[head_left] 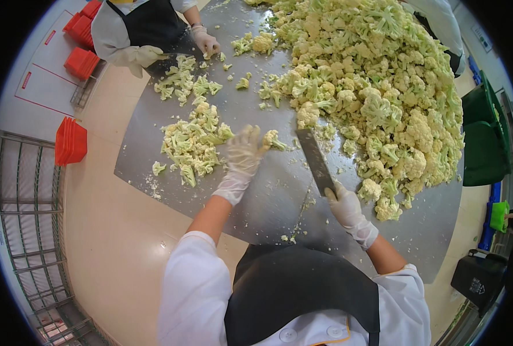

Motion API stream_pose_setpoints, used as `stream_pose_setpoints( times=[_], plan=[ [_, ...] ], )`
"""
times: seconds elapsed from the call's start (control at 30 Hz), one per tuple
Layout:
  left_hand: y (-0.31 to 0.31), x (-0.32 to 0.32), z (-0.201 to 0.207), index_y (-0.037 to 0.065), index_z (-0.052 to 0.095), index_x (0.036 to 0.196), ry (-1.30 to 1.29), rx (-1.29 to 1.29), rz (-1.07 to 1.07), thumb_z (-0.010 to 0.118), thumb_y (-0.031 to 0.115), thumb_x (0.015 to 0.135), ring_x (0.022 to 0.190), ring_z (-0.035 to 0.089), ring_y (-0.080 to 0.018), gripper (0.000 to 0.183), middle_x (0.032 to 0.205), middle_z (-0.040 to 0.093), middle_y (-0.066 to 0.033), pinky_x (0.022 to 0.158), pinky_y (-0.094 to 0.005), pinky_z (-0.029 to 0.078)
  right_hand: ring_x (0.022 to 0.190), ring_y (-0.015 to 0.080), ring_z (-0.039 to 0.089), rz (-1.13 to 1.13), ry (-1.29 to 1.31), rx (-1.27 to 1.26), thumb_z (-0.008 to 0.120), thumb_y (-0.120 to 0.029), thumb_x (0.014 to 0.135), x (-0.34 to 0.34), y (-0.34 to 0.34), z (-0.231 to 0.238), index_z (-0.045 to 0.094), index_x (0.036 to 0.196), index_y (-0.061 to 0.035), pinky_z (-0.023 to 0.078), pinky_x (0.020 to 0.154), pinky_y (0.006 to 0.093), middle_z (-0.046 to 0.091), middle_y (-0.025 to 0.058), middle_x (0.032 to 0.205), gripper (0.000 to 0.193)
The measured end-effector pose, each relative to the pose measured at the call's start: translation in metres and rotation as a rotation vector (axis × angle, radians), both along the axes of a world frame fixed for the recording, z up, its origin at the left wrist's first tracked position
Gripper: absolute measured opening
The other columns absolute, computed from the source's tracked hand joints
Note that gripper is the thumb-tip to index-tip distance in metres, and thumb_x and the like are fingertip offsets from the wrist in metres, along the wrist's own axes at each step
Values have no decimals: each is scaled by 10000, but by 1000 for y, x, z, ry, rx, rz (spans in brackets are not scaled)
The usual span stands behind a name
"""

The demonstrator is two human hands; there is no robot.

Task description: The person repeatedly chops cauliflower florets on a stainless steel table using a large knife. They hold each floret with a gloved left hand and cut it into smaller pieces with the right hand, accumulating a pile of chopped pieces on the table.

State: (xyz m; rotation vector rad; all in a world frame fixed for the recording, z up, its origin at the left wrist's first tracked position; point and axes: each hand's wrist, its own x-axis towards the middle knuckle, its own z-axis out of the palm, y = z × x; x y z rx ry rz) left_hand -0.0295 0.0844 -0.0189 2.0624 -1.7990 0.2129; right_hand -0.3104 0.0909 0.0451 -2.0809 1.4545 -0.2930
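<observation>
My left hand (242,159), in a pale glove, is held over the metal table with its fingers stretched out and slightly blurred. It holds nothing that I can see. Just right of its thumb lies a single cauliflower floret (274,140), and to its left spreads a loose group of cut florets (193,141). My right hand (347,211), gloved too, is wrapped round the handle of a broad-bladed knife (316,161). The blade points away from me and to the left, its tip close to the big cauliflower heap (377,98).
Across the metal table (268,202), a gloved co-worker (152,34) handles florets with a knife; another person's sleeve (441,23) shows at far right. Red bins (70,142) stand left beside a wire rack (34,230). A green bin (486,138) and black container (479,278) stand right.
</observation>
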Motion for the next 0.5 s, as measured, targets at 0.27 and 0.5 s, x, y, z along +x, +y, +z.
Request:
stream_pose_setpoints(
  times=[0.27, 0.5],
  plan=[
    [-24, -29, -32, 84, 515, 873, 356, -60, 54, 598, 138, 688, 682, 537, -307, 210, 790, 552, -111, 584, -393, 431, 597, 315, 585, 306, 324, -77, 442, -182, 803, 45, -41, 8, 486, 799, -42, 459, 535, 410, 583, 153, 623, 147],
    [-28, -30, -22, 73, 506, 784, 141, -24, 97, 602, 148, 671, 692, 529, -294, 166, 740, 548, -107, 604, -385, 416, 745, 308, 599, 366, 533, 116, 441, -97, 778, 62, -52, 10, 499, 861, -20, 475, 644, 384, 609, 156, 795, 127]
  ],
)
